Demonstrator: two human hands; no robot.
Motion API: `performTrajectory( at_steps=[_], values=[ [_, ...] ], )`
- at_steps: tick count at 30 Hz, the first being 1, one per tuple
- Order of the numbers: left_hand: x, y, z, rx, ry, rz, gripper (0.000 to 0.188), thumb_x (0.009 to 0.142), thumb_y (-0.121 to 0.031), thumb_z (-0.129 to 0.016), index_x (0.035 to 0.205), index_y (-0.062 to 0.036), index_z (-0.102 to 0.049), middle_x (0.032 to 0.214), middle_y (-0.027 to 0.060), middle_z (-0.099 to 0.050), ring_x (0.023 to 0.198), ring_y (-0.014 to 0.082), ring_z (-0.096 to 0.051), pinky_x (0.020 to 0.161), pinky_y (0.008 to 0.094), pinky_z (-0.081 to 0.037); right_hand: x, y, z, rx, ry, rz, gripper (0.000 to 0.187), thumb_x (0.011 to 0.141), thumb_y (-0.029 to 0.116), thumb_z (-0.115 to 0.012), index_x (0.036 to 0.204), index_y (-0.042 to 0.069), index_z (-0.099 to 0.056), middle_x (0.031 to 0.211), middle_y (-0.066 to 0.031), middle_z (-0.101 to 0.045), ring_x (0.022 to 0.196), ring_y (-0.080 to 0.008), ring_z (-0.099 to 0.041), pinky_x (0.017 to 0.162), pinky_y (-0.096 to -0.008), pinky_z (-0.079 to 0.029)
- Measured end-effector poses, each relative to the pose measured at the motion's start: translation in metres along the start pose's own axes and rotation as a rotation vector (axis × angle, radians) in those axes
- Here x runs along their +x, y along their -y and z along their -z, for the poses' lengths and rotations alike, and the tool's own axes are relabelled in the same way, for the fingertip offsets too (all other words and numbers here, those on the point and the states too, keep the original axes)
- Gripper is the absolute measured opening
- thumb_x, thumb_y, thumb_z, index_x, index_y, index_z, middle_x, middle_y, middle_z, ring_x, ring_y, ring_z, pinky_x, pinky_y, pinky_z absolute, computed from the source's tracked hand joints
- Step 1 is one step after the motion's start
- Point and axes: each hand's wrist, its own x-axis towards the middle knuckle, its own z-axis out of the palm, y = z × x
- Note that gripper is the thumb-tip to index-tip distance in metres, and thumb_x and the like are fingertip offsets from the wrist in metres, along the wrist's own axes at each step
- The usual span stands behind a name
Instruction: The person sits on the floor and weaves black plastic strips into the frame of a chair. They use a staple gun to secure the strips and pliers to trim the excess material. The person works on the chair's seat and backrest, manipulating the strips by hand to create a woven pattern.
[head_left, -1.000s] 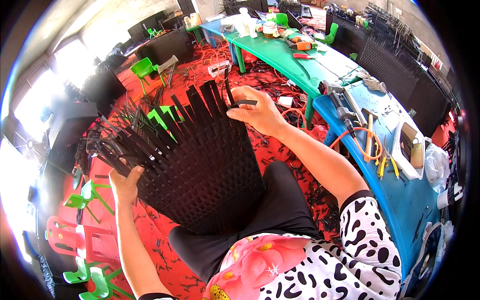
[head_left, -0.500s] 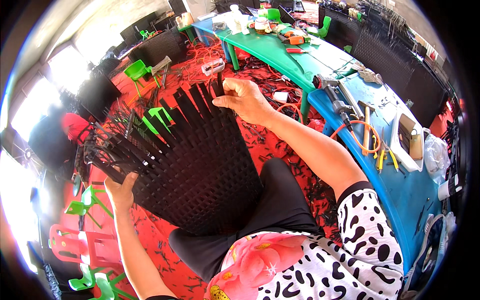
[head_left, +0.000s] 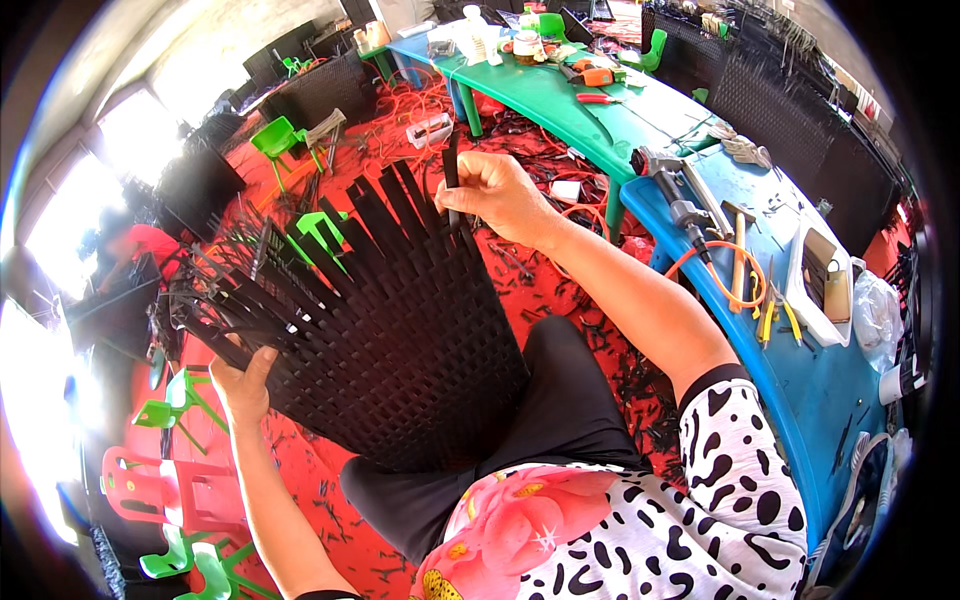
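Observation:
A black woven basket rests against my lap, tilted, with loose flat strips standing up along its upper rim. My left hand grips the rim at the basket's left corner, thumb on the near side. At the upper right corner my right hand pinches one upright black strip between thumb and fingers. The fingers behind the left part of the rim are hidden.
Right of me a blue table carries a hammer, pliers, a power tool and a white tray. A green table adjoins it. Small chairs stand left; black scraps litter the red floor.
My right hand has shifted slightly right, and the strip it pinches now stands straighter. My left hand stays on the rim. A person in red at the far left has moved.

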Motion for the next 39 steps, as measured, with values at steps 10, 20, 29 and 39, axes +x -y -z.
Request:
performTrajectory(
  at_steps=[10,20,29,39],
  values=[
    [0.000,0.012,0.004,-0.016,-0.014,0.002,0.043,0.069,-0.036,-0.078,0.068,-0.0067,-0.048,0.064,-0.0068,-0.039,0.061,0.0064,-0.034,0.054,0.0230,-0.029,0.004,-0.002,-0.003,-0.136,-0.127,0.016,0.022,0.079,0.010,-0.069,0.069,0.002,-0.050,0.064,-0.0006,-0.055,0.063,-0.0072,-0.050,0.054,-0.0278,-0.040],
    [-0.002,0.004,0.003,-0.089,0.007,-0.001,0.041,0.072,-0.035,-0.079,0.083,-0.0007,-0.059,0.070,-0.0051,-0.049,0.064,0.0052,-0.041,0.058,0.0210,-0.034,-0.027,-0.011,0.000,0.053,0.039,-0.048,0.030,0.076,-0.001,-0.063,0.105,0.000,-0.057,0.087,-0.0028,-0.061,0.084,-0.0077,-0.056,0.079,-0.0263,-0.045],
    [-0.001,-0.003,-0.006,-0.091,0.016,-0.061,0.033,0.076,-0.027,-0.076,0.083,0.0001,-0.058,0.071,-0.0038,-0.050,0.066,0.0060,-0.043,0.060,0.0212,-0.035,-0.036,0.000,-0.013,-0.429,-0.096,0.062,0.029,0.071,0.004,-0.062,0.099,-0.002,-0.054,0.077,-0.0162,-0.062,0.073,-0.0269,-0.063,0.068,-0.0358,-0.048],
    [-0.003,0.009,0.009,0.053,-0.008,0.005,0.026,0.074,-0.015,-0.075,0.087,-0.0002,-0.057,0.077,-0.0022,-0.053,0.071,0.0071,-0.047,0.065,0.0215,-0.038,-0.036,0.002,-0.013,-0.615,-0.096,0.140,0.032,0.069,0.007,-0.063,0.096,-0.004,-0.050,0.073,-0.0228,-0.057,0.072,-0.0411,-0.058,0.064,-0.0435,-0.046]
  ],
)
